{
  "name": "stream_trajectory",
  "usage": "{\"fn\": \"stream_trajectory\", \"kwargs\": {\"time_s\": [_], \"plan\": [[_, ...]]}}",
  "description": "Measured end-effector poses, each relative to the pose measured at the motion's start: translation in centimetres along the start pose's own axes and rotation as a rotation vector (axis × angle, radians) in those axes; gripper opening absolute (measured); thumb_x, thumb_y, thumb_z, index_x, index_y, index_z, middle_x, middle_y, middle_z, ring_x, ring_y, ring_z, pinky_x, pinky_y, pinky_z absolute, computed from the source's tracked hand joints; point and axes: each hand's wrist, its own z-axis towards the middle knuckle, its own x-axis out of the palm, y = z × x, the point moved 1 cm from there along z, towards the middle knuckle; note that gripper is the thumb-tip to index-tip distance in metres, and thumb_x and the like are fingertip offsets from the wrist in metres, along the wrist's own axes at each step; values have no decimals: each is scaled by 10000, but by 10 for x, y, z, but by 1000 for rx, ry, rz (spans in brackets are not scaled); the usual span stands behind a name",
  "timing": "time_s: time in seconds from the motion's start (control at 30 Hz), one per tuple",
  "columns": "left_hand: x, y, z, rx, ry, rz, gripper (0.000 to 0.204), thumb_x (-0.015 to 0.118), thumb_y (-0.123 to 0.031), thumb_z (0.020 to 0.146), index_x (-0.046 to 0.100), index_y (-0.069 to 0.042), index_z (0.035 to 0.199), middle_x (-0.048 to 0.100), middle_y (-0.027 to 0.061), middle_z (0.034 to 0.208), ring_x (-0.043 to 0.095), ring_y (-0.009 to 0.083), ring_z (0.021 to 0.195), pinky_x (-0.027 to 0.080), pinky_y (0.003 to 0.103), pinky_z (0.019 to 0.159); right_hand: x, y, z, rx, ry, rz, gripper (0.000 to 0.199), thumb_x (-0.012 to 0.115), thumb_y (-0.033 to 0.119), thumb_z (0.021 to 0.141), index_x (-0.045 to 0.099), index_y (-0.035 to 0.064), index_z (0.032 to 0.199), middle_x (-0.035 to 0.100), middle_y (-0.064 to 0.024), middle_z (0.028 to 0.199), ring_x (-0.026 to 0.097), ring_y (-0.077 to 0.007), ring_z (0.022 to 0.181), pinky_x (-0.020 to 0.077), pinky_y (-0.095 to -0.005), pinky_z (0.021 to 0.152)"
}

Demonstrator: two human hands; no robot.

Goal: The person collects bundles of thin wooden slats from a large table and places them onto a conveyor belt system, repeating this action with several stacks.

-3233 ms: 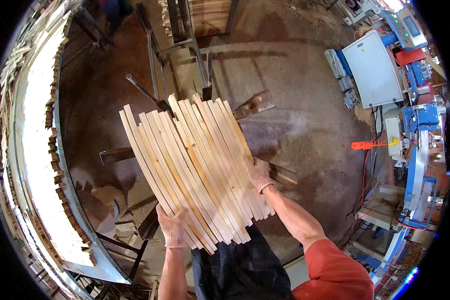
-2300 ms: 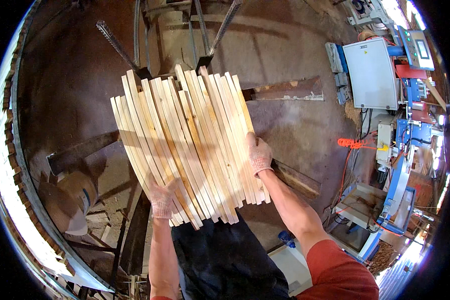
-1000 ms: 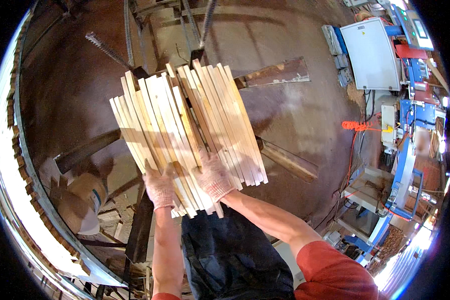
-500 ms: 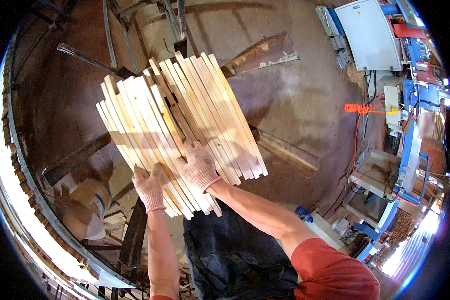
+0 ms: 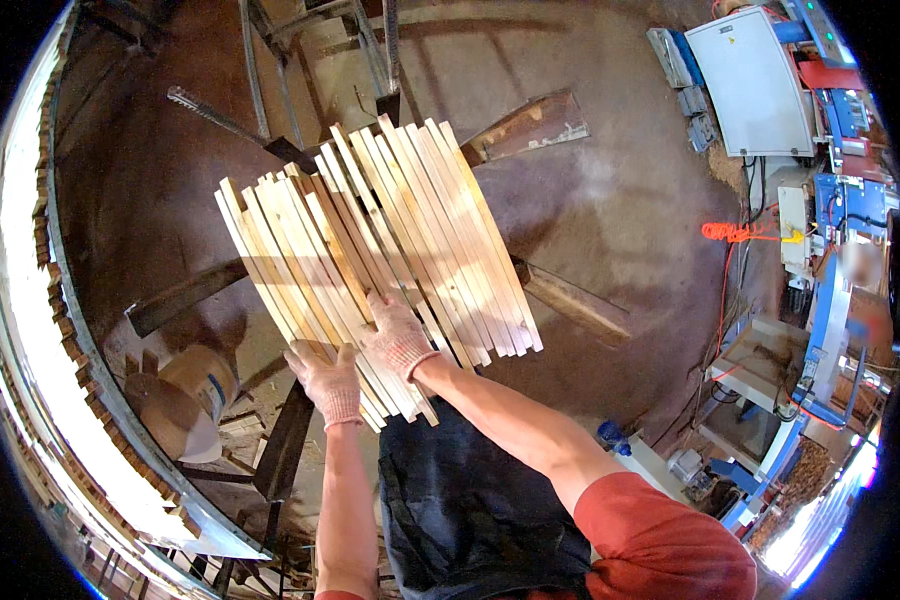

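A wide, uneven row of pale wooden strips (image 5: pixel 460 240) lies in front of me, side by side, over a dark metal stand. My left hand (image 5: pixel 327 380), in a light knitted glove, lies on the near ends of the left-hand strips with thumb and fingers apart. Close to it on the right, my right hand (image 5: pixel 400 342), gloved alike, rests on the strips near the middle of the row, its fingers reaching forward along the wood. Neither hand lifts a strip clear. Narrow dark gaps show between some strips, and their far ends are staggered.
Rusty metal arms (image 5: pixel 575 300) stick out around the row, with a metal frame (image 5: pixel 315 20) beyond it. A pale cylindrical container (image 5: pixel 200 385) stands at lower left. At right are a white cabinet (image 5: pixel 750 85), blue machinery (image 5: pixel 815 345) and a coiled orange hose (image 5: pixel 725 232).
My left hand has shifted right, nearer the right hand, its fingers spread wider. The left-hand strips sit closer together, and the wide dark gap mid-row has narrowed. The view has shifted slightly.
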Motion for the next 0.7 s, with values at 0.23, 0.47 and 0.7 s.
{"fn": "stream_trajectory", "kwargs": {"time_s": [0.23, 0.47, 0.7], "plan": [[-23, 6, -14, 27, 55, -238, 975, 817, -283, 920, 269, 10, 1671, 206, 304, 1737, 326, 456, 1574, 311, 478, 1300, -26, -5, -5, 78, -88, -45, 487, 618, 180, 955, 596, 20, 1414, 667, -298, 1288, 639, -448, 1220, 507, -493, 1081], [-22, 98, -92, -127, 369, -1248, 788, 742, -239, 1010, 352, 66, 1624, 362, 275, 1687, 388, 366, 1558, 355, 435, 1268, -80, -21, 2, 56, -440, -23, 704, 603, 262, 1005, 383, -44, 1599, 488, -294, 1536, 520, -399, 1411, 408, -467, 1201], [-12, 233, -147, -243, 259, -839, 518, 690, -97, 999, 572, 95, 1466, 673, 214, 1424, 641, 283, 1334, 486, 381, 1148, -144, -94, 61, 483, -319, 47, 849, 677, 497, 991, 432, -75, 1569, 478, -338, 1578, 483, -465, 1465, 422, -471, 1206]]}}
